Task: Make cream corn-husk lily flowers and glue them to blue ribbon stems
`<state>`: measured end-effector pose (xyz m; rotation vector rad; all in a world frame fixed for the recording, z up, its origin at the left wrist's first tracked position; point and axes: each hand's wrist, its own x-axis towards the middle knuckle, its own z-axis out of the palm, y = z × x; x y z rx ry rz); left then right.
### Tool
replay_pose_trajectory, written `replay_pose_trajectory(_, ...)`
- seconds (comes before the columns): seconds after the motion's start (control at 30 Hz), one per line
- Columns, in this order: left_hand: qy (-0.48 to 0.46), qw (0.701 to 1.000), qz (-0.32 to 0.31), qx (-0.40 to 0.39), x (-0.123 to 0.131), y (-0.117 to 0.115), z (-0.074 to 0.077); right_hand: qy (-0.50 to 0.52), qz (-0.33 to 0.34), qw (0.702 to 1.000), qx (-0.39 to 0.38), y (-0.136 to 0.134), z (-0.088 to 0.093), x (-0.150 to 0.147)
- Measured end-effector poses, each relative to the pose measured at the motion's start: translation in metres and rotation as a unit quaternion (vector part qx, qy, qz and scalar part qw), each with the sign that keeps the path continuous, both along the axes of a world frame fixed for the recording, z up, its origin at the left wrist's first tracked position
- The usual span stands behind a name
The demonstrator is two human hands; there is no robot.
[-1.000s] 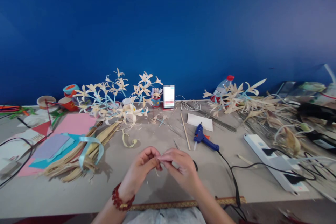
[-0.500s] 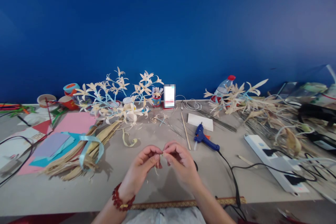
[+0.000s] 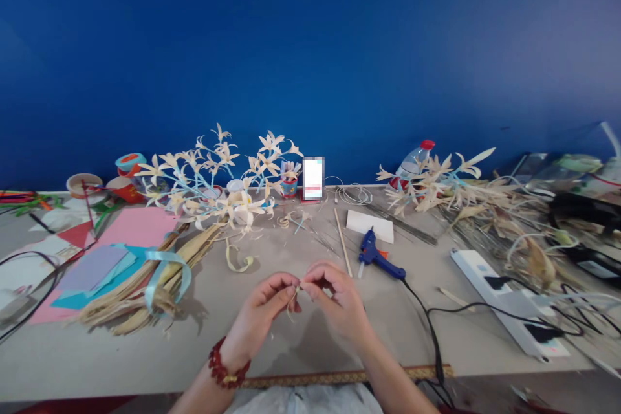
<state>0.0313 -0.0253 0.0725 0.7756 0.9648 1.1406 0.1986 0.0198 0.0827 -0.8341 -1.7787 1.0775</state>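
A pale strand is pinched at the meeting fingertips of both hands, in the air above the near middle of the desk; it is very thin, straw-coloured, and its loose end curls down below the fingers. The left hand grips it between thumb and forefinger, the other fingers bent inward; the right hand grips it the same way from the opposite side, knuckles raised. Both forearms reach in from the near edge and slant toward each other, with a red bead bracelet on the left wrist. Just beyond the hands lie a pale curl, a slim stick, a white card and a blue glue gun, nozzle pointing away. To the left, a light blue ribbon loops over a husk bundle beside pink paper. White flowers spread behind, near a phone whose screen writing is blurred. Farther right, more flowers stand by a red-capped bottle, its red label too small to read, and a white power strip holds black plugs. A blue wall rises behind.
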Motion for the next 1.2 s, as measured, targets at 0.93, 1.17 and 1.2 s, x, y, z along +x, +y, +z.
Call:
replay_pose_trajectory(0.93, 0.013, 0.999, 0.006, 0.028, 0.0004, 0.0011, 0.0040, 0.007, 0.019, 0.998, -0.055, 0.0011, -0.0012, 0.0010)
replay_pose_trajectory(1.17, 0.114, 0.991, 0.019, 0.063, -0.0002, 0.0020, 0.0047, 0.019, 0.005, 0.998, -0.064, 0.0012, -0.0025, 0.0031)
replay_pose_trajectory(1.2, 0.114, 0.991, 0.022, 0.068, -0.0005, 0.0018, 0.0045, 0.024, 0.002, 0.997, -0.070, 0.0011, -0.0033, 0.0036)
